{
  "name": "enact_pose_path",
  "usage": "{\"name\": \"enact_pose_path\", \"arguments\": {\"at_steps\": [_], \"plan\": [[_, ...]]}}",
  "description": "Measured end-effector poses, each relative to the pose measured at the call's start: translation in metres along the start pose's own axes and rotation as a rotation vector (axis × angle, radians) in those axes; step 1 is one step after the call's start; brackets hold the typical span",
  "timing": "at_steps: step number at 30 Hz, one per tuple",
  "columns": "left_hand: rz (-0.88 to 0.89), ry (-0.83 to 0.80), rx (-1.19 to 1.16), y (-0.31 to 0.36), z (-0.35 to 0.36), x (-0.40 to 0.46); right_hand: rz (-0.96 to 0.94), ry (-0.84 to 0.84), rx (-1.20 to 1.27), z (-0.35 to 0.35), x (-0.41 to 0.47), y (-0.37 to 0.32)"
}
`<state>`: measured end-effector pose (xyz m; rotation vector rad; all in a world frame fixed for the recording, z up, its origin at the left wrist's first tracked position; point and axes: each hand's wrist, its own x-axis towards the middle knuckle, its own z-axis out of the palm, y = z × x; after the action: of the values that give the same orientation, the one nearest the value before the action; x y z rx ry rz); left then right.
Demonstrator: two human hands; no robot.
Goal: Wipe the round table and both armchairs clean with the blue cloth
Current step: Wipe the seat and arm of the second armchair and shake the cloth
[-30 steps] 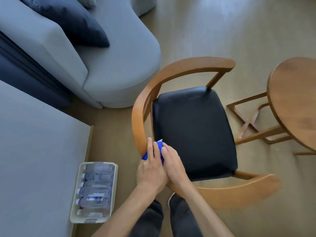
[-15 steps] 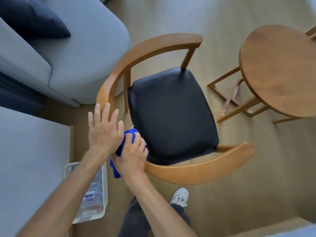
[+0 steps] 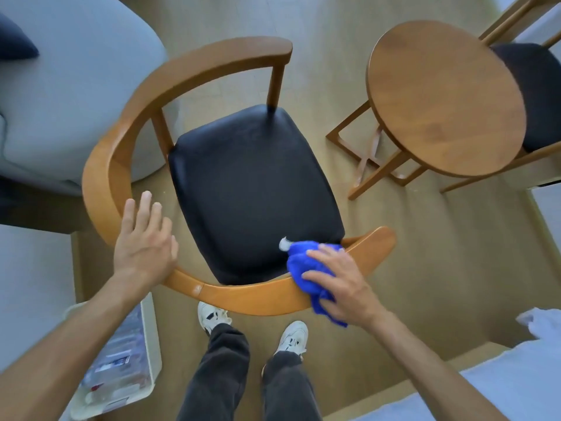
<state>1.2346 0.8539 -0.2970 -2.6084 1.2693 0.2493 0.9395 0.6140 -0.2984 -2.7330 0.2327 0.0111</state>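
A wooden armchair (image 3: 194,65) with a curved backrest rail and a black seat cushion (image 3: 252,189) stands below me. My right hand (image 3: 340,284) presses the bunched blue cloth (image 3: 303,265) against the rail's right part, near the armrest end. My left hand (image 3: 144,241) rests flat on the rail's left bend, fingers straight. The round wooden table (image 3: 443,98) stands to the right. Behind it the second armchair (image 3: 537,92) shows only its black seat and some frame.
A grey sofa (image 3: 60,86) sits at the upper left, close to the chair. A white bin of plastic bottles (image 3: 121,369) stands on the floor at the lower left. My two feet (image 3: 252,326) are just behind the chair rail. Pale bedding (image 3: 485,390) fills the lower right corner.
My right hand has slid the cloth along the rail from its left bend to its right part. My left hand stays on the left bend. The view has shifted right, showing the second armchair.
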Motion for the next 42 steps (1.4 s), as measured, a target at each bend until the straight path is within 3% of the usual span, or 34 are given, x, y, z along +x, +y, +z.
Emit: {"name": "enact_pose_path", "arguments": {"at_steps": [4, 7, 9, 14, 19, 21, 24, 28, 34, 36, 40, 42], "plan": [[-0.008, -0.06, -0.103, 0.04, 0.01, -0.009, 0.457, 0.197, 0.045, -0.032, -0.008, 0.055], [-0.075, -0.072, -0.22, 0.06, 0.013, -0.014, 0.677, 0.401, 0.07, -0.019, 0.008, 0.035], [-0.09, -0.072, -0.246, 0.067, 0.014, -0.015, 0.609, 0.414, 0.025, 0.005, 0.02, -0.007], [-0.113, -0.08, -0.223, 0.077, 0.018, -0.018, 0.2, 0.258, 0.031, 0.074, 0.033, -0.122], [-0.124, -0.095, -0.155, 0.076, 0.022, -0.018, -0.073, 0.209, 0.011, 0.032, 0.016, -0.034], [-0.13, -0.09, -0.15, 0.077, 0.023, -0.017, 0.049, 0.236, -0.041, -0.001, 0.006, 0.024], [-0.133, -0.077, -0.15, 0.079, 0.023, -0.016, 0.407, 0.275, -0.022, -0.034, 0.002, 0.082], [-0.128, -0.092, -0.126, 0.077, 0.021, -0.016, 0.638, 0.414, 0.027, -0.018, 0.017, 0.064], [-0.138, -0.124, -0.127, 0.078, 0.013, -0.014, 0.297, 0.316, 0.078, 0.063, 0.026, -0.088], [-0.146, -0.139, -0.126, 0.079, 0.015, -0.014, 0.204, 0.296, 0.134, 0.073, 0.032, -0.109], [-0.145, -0.137, -0.111, 0.078, 0.019, -0.014, -0.097, 0.182, 0.097, 0.041, 0.023, -0.053], [-0.132, -0.141, -0.103, 0.077, 0.02, -0.014, -0.097, 0.163, 0.07, 0.013, 0.014, -0.004]]}}
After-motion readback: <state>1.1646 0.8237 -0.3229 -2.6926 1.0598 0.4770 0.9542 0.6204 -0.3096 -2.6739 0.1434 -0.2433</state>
